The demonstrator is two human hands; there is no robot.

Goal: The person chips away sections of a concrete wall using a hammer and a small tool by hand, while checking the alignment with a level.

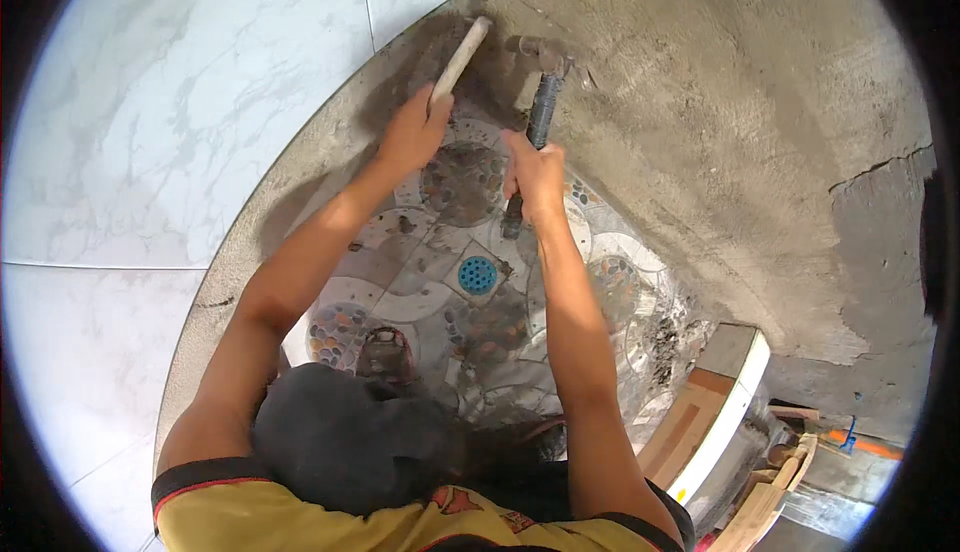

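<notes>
Gripping a pale-handled tool point(458, 58) in the left hand point(413, 132) and a dark-handled hammer point(541, 102) in the right hand point(534, 174), the person is apparently chipping the rough cement wall point(720, 132) just above both fists, so the next blow needs the tip held steady.

White marble-look wall tiles point(180, 122) with thin grey veins fill the left side, split by narrow grout lines. To the right rises a rough grey cement wall point(740, 132), unfinished, with a crack point(880, 167) running across its far right part. Down below lies a patterned floor point(420, 282) of curved pale bands and rounds of coloured pebbles, dusted with grit. A round blue drain cover point(477, 275) sits in the middle of it. A sandalled foot point(385, 352) stands on the floor near the lower left. At the lower right are a white-edged brown step point(715, 407), some wooden pieces point(775, 497) and a bit of orange point(865, 446).
</notes>
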